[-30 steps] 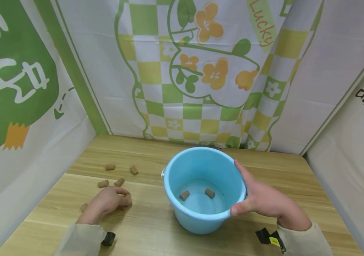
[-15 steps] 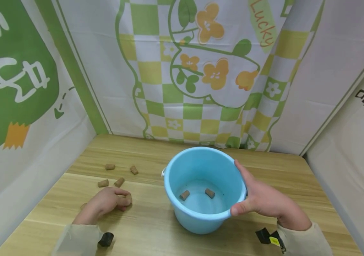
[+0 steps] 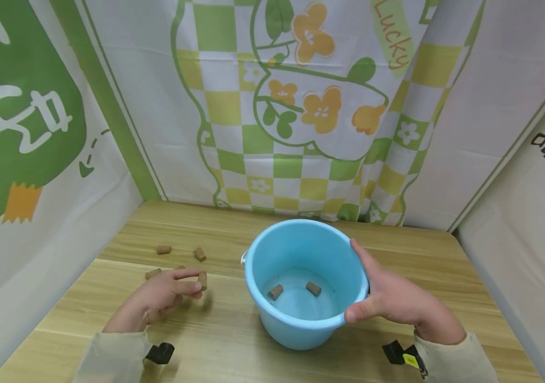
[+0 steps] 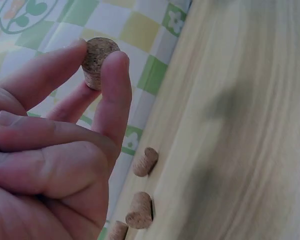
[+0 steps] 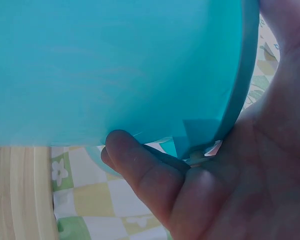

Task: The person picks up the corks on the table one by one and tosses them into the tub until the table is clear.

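Bucket point(image 3: 301, 336) on table point(image 3: 234, 346); two corks point(image 3: 313, 289) inside. Loose corks point(image 3: 164, 249) left of it, toward far left corner. Curtain point(image 3: 229, 146) behind far edge.

Head view evenly lit, wrist views dimmer.
From the left hand point(image 3: 164, 292), a faint shadow lies toward 4 o'clock; its wrist view shows blurred shadows on the table point(image 4: 270, 140) at 3 and 5 o'clock; in the right wrist view, the right hand point(image 5: 255, 165) is shaded.
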Demonstrator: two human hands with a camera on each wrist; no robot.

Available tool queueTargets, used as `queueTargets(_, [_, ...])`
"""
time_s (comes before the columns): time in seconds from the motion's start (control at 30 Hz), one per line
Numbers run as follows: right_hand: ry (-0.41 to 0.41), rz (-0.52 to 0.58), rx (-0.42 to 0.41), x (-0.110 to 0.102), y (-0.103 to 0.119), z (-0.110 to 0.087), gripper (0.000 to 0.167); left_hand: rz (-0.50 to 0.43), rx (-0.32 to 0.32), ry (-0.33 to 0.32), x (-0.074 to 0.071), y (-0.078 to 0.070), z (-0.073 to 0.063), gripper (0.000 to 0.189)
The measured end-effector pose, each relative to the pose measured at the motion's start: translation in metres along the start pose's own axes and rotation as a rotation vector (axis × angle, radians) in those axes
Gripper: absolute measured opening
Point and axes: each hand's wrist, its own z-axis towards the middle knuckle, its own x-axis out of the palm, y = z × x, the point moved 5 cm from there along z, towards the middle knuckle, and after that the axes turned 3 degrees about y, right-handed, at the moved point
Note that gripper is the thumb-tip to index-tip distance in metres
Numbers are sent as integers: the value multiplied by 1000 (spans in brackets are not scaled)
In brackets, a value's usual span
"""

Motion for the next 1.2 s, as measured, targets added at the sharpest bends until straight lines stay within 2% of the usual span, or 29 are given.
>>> queueTargets(0.2, [1,7,-7,0,1,0,134,-36,24,-12,3,-7,-2,61])
queueTargets(0.33, [2,5,-12,0,1,0,133,-47,75,21,8,-18,-5,64])
queueTargets(0.6, [-7,-16,15,-1,-3,0,135,25,177,67,25,-63,-13,62])
queueTargets(0.8, [-4,-6,-2,0,-3,0,134,95,213,87,42,-98,-19,59])
queueTargets(0.93, [0,0,-9,0,-2,1,134,139,232,114,55,-115,-21,58])
queueTargets(1.2, [2,42,2,1,-3,1,133,187,252,138,80,-143,-15,52])
